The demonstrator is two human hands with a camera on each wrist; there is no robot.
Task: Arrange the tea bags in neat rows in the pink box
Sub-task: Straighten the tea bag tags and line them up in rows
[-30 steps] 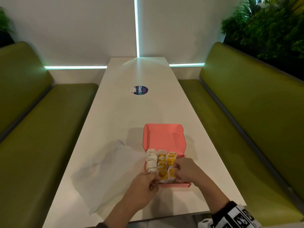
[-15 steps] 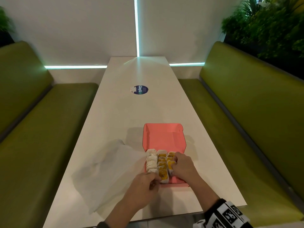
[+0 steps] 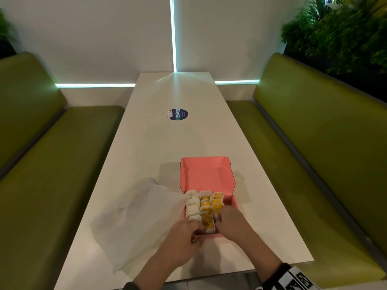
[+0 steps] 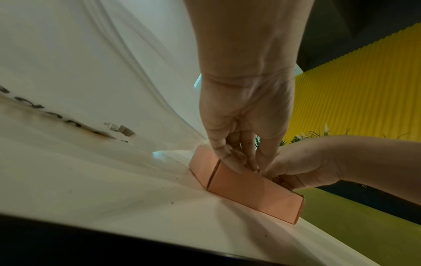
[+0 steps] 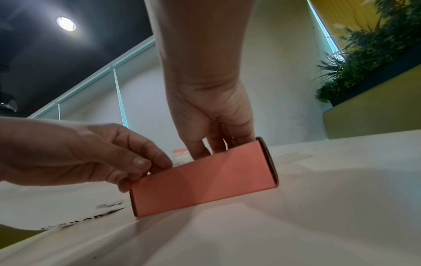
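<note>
The pink box (image 3: 234, 203) lies open near the table's front edge, its lid folded back flat. Tea bags (image 3: 205, 208) stand in it in three rows: white on the left, yellow in the middle and on the right. My left hand (image 3: 193, 227) is at the near left corner, thumb outside and fingers inside, pinching the near wall (image 4: 250, 194). My right hand (image 3: 218, 219) dips into the near end of the right row, thumb and fingers closed around tea bags there. From the right wrist, the box wall (image 5: 200, 181) hides the tips of both hands.
A crumpled white plastic bag (image 3: 142, 214) lies left of the box, touching it. A round blue sticker (image 3: 178, 114) sits mid-table. Green benches (image 3: 314, 153) flank the long white table (image 3: 167, 147), whose front edge is just below my wrists.
My right hand slid along the right row toward the lid, then came back to its near end. My left hand stayed at the near left corner.
</note>
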